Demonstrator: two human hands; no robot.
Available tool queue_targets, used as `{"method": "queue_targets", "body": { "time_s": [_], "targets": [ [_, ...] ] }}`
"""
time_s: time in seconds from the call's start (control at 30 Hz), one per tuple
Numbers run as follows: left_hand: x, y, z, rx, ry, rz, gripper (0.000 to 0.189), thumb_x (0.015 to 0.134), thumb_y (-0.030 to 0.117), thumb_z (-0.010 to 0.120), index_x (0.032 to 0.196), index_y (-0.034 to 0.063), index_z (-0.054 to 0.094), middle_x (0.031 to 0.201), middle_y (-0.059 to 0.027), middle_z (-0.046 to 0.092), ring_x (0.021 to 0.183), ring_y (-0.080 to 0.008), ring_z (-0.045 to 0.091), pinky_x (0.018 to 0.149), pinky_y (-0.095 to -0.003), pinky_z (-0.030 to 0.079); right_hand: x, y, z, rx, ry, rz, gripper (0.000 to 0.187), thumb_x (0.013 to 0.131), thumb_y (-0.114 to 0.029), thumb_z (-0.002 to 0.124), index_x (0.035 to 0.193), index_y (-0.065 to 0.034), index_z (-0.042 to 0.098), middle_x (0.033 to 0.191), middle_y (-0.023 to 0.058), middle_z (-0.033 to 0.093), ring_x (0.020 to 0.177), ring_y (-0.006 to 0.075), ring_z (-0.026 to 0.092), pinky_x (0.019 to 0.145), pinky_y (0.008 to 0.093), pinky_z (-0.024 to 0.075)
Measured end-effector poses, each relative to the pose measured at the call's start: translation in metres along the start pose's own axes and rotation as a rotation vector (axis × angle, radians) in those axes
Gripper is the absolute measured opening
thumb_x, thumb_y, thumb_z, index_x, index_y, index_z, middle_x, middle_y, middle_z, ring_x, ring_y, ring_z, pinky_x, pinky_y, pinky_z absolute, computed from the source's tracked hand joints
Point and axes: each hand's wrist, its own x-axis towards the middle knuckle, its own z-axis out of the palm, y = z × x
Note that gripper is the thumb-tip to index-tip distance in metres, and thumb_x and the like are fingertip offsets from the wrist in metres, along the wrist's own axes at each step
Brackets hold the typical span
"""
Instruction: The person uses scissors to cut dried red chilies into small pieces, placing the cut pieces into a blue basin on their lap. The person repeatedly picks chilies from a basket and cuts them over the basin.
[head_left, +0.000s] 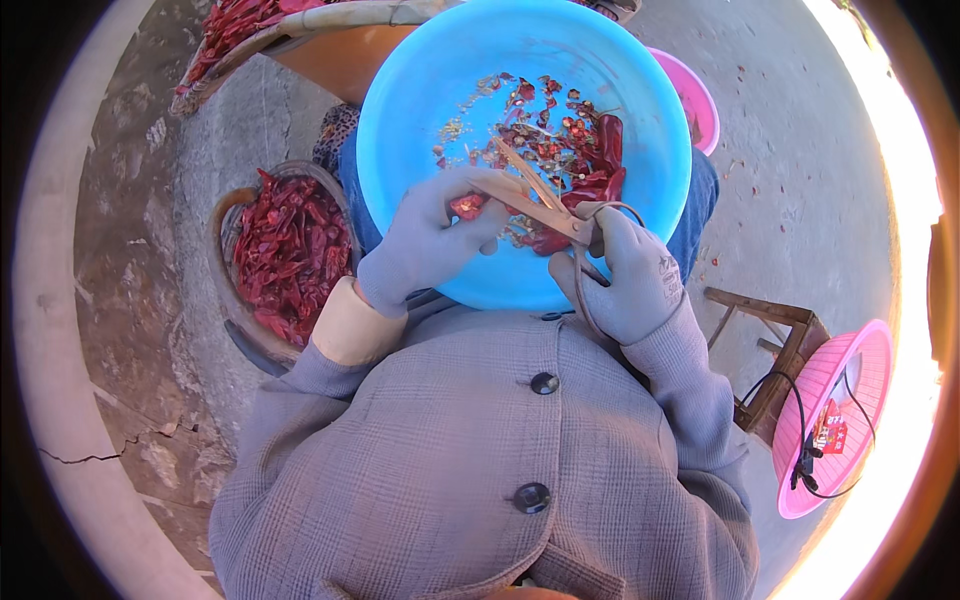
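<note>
My left hand, in a grey glove, grips a dried red chili pepper with its cut end showing. In my right hand, gloved too, is a pair of metal scissors with blades apart; one blade reaches to my left fingers. Both hands are over the near side of a blue plastic basin on my lap. Inside it lie whole red chilies, cut stem ends and loose seeds. How far the held chili extends under my fingers is hidden.
At the left on the concrete floor stands a basket heaped with red chilies. Another woven tray of chilies is at the top left. A pink basin sits beyond the blue one. To the right are a wooden stool and a pink basket holding a cable.
</note>
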Motion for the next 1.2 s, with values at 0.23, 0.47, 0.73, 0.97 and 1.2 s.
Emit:
{"method": "queue_targets", "body": {
  "time_s": [0.23,0.47,0.73,0.97,1.2],
  "targets": [
    [-0.006,-0.013,-0.005,0.014,0.03,0.197,0.024,0.09,0.0,0.072,0.114,-0.0004,0.069,0.095,-0.0089,0.071,0.084,-0.014,0.069,0.076,-0.0308,0.056,0.007,-0.012,0.002,-0.263,0.048,-0.126,0.044,0.078,-0.026,0.086,0.106,-0.0005,0.063,0.088,0.0135,0.07,0.086,0.0322,0.072,0.081,0.0433,0.0563],
    [-0.006,-0.017,-0.009,-0.025,-0.012,0.269,0.021,0.09,-0.002,0.07,0.111,-0.0009,0.069,0.092,-0.0082,0.069,0.081,-0.0142,0.066,0.073,-0.0298,0.054,0.008,-0.024,0.0,-0.231,-0.075,-0.054,0.042,0.081,-0.037,0.084,0.093,-0.0062,0.059,0.082,0.015,0.069,0.082,0.0373,0.07,0.08,0.0462,0.0528],
    [-0.011,-0.018,-0.008,-0.271,-0.056,0.167,0.014,0.094,0.0,0.062,0.107,-0.0009,0.064,0.085,-0.0051,0.065,0.075,-0.0122,0.063,0.068,-0.0276,0.051,0.011,-0.037,-0.001,-0.239,-0.163,0.011,0.044,0.083,-0.04,0.083,0.093,-0.0049,0.058,0.082,0.018,0.07,0.081,0.0391,0.071,0.074,0.048,0.0539],
    [-0.012,-0.013,-0.013,-0.312,-0.115,0.068,0.025,0.098,0.023,0.066,0.106,-0.0006,0.064,0.085,-0.0055,0.067,0.069,-0.0088,0.059,0.064,-0.0248,0.047,0.015,-0.037,-0.007,-0.224,-0.198,-0.055,0.045,0.083,-0.038,0.084,0.094,-0.0038,0.058,0.081,0.0191,0.068,0.079,0.0396,0.071,0.07,0.0479,0.0557],
    [-0.013,-0.004,-0.015,-0.277,-0.135,0.004,0.024,0.097,0.02,0.064,0.108,-0.0015,0.066,0.085,-0.0072,0.069,0.065,-0.0082,0.058,0.061,-0.0229,0.046,0.017,-0.035,-0.008,-0.245,-0.247,-0.044,0.038,0.086,-0.033,0.081,0.095,-0.0035,0.058,0.08,0.0182,0.068,0.076,0.0389,0.071,0.068,0.0469,0.0561]
  ]
}}
